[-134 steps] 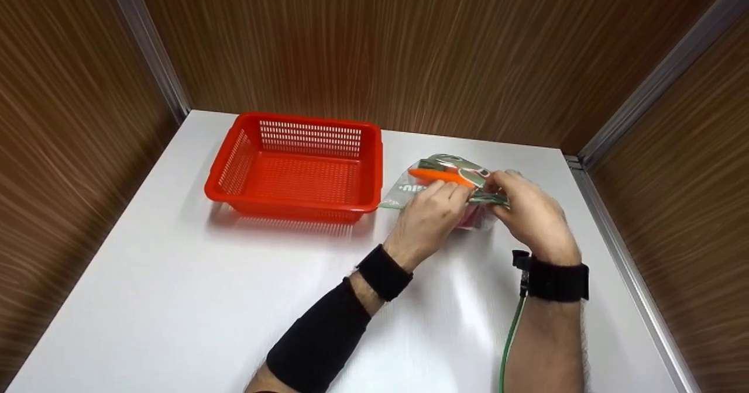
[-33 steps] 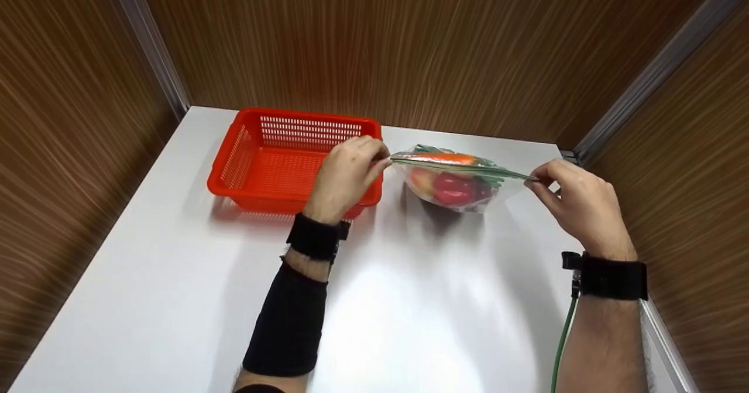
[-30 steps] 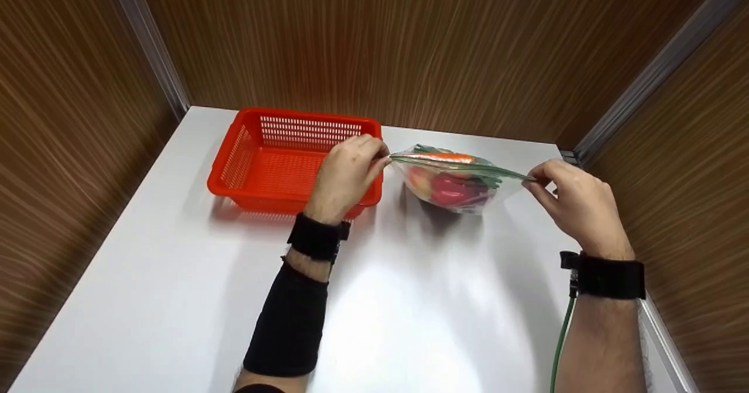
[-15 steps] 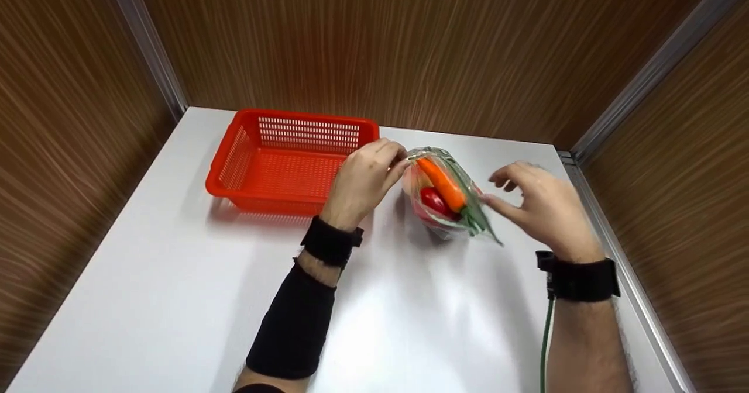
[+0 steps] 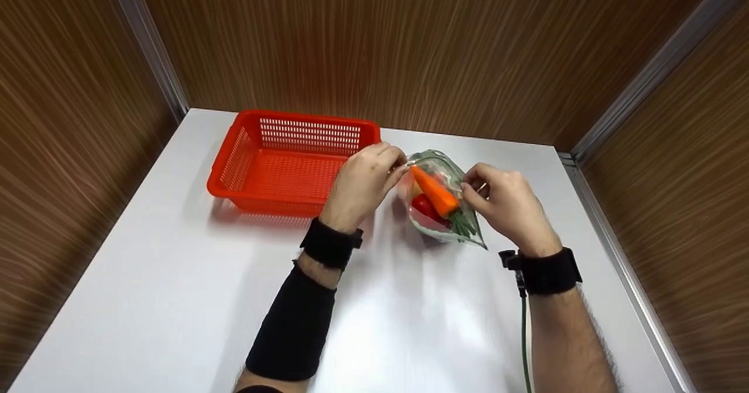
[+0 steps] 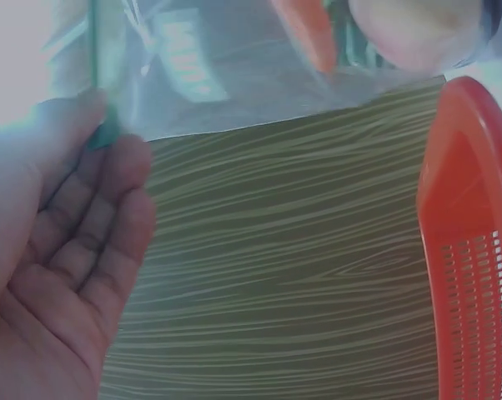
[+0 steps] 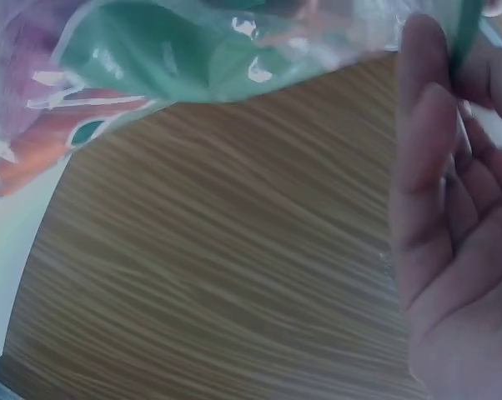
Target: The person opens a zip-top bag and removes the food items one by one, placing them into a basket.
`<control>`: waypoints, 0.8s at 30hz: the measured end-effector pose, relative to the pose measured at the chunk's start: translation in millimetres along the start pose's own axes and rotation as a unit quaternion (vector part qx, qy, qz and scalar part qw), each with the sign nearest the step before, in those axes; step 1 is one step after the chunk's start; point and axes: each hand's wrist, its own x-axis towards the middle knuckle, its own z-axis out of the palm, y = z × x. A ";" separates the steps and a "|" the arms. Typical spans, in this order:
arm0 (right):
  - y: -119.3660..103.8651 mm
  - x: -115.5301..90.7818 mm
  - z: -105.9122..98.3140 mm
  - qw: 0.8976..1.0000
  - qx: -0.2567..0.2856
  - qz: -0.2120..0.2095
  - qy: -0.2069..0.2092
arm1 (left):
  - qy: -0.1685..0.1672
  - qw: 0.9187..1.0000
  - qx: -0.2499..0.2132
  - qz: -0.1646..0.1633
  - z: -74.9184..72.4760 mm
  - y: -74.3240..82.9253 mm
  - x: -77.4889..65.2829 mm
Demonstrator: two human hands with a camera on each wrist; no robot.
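A clear zip bag (image 5: 480, 232) with a green seal strip bulges with toy-like produce on the right of the table. Through its mouth, which gapes toward the head camera, show an orange carrot (image 5: 434, 193) with green leaves and a shiny red round piece (image 5: 426, 207). My left hand (image 5: 366, 179) pinches the bag's left corner; in the left wrist view the thumb and forefinger meet on the green strip (image 6: 103, 132). On the opposite side my right hand (image 5: 508, 206) pinches the bag's edge between thumb and forefinger, also seen in the right wrist view.
Left of the bag stands a red plastic basket (image 5: 275, 207) with slotted walls, its right rim partly behind my left hand. Wood-patterned panels (image 5: 374, 48) enclose the white table (image 5: 175, 299) at the back and sides. A green cable (image 5: 525, 340) runs from my right wrist.
From being stretched taut between both hands, the bag's mouth has widened and turned. My right hand let go of the far corner, moved left and grasped the edge; the left shifted slightly right.
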 end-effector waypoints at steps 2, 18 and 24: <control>-6.0 0.8 2.0 1.000 0.009 0.002 0.026 | -0.008 1.000 0.008 0.013 -1.5 2.2 -0.5; -31.3 1.4 9.7 0.994 -0.029 0.008 0.103 | -0.197 0.966 0.079 0.150 33.4 53.8 -9.0; -29.6 0.6 7.3 0.993 -0.034 0.020 0.112 | -0.194 0.949 0.146 0.199 61.9 50.9 -13.1</control>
